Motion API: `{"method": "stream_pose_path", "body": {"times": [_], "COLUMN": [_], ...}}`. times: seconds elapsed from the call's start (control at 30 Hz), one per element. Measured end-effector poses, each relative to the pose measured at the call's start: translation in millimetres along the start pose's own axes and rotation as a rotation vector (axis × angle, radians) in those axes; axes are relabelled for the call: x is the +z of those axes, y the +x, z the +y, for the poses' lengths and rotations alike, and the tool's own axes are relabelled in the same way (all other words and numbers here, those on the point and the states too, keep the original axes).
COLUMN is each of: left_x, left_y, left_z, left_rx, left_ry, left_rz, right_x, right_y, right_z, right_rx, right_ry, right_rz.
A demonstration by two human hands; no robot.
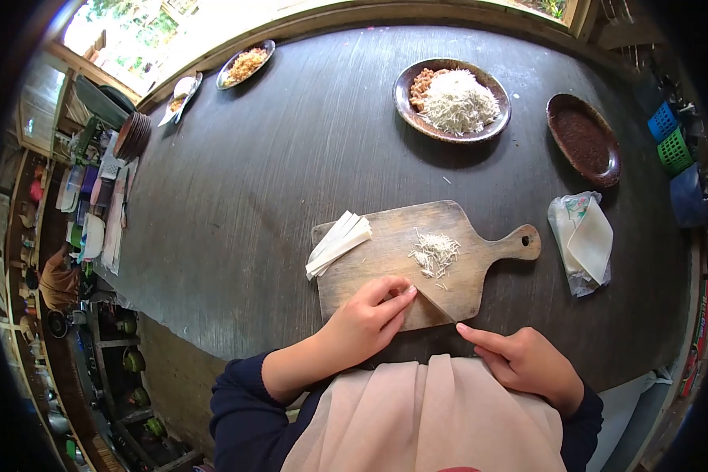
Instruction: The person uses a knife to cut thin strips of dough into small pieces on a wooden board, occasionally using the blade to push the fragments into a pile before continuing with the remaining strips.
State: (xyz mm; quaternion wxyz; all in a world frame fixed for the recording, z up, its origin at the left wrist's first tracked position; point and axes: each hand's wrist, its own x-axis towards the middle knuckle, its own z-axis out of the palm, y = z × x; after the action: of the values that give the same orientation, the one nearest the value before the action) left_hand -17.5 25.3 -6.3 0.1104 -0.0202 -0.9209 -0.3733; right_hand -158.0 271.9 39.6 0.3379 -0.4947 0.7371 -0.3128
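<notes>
A wooden cutting board (393,224) with a handle lies in front of me. My right hand (527,360) is closed round a knife (436,303), index finger stretched along its back; the handle is hidden in the palm. The blade slants over the board's near edge, its far end by the fingertips of my left hand (374,313). The fingers of that hand are bent and pressed together at the board; what they hold is hidden. Beyond the blade lies a small heap of thin white shreds (435,253). Flat white strips (340,242) are stacked at the board's left corner.
Farther back stands a round plate (403,93) with white shreds and brown pieces. At right are an oval dark dish (580,134) and a plastic bag with a white sheet (582,240). Small dishes (246,66) sit far left; stacked bowls (133,135) line the left edge.
</notes>
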Motion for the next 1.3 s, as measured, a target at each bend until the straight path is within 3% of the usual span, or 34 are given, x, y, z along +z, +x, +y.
{"method": "stream_pose_path", "body": {"times": [0.83, 1.2, 1.3], "left_x": [2, 3, 4], "left_y": [-1, -2, -2], "left_z": [-5, -12, -15], "left_rx": [0.07, 0.114, 0.108], "left_ry": [-0.01, 0.021, -0.024], "left_rz": [0.02, 0.016, 0.027], "right_x": [21, 21, 31], "right_y": [-4, -1, -2], "right_z": [1, 1, -4], "right_rx": [-0.092, -0.043, -0.058], "right_ry": [-0.132, 0.055, -0.109], "right_rz": [0.113, 0.111, 0.164]}}
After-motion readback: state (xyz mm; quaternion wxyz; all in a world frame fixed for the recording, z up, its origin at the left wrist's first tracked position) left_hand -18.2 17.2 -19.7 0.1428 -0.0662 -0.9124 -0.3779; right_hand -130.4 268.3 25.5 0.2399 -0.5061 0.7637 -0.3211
